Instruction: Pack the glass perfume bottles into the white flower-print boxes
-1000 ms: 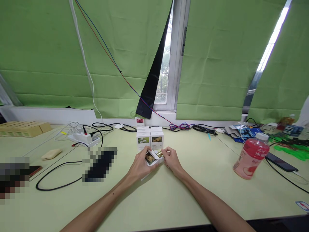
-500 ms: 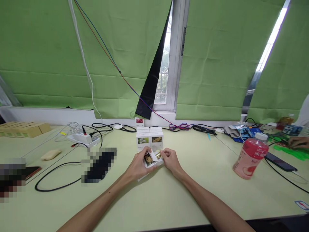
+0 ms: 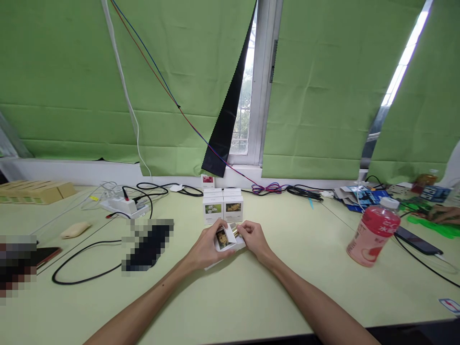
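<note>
Tilted in my left hand (image 3: 204, 248) is a small white box (image 3: 224, 238) with a yellow flower picture on its face; the fingers wrap round it. At its right end, my right hand (image 3: 256, 240) pinches a shiny gold item (image 3: 235, 231), which sits partly inside the box or against its opening; I cannot tell which. The item's kind is not clear, as fingers and box cover much of it. A white edge of card shows under my left palm. Just beyond both hands stand several similar white boxes (image 3: 233, 213) with flower pictures, grouped together.
A pink drink bottle (image 3: 373, 232) stands at the right, near a dark phone (image 3: 419, 241). Leftward lie a blurred-out dark item (image 3: 149, 247), a looped black cable (image 3: 53, 273) and a power strip (image 3: 124, 207). Another person's hand (image 3: 445, 213) is at far right.
The box in my left hand has turned slightly, its picture face shifting a little right. My right fingers have moved slightly on the gold item.
</note>
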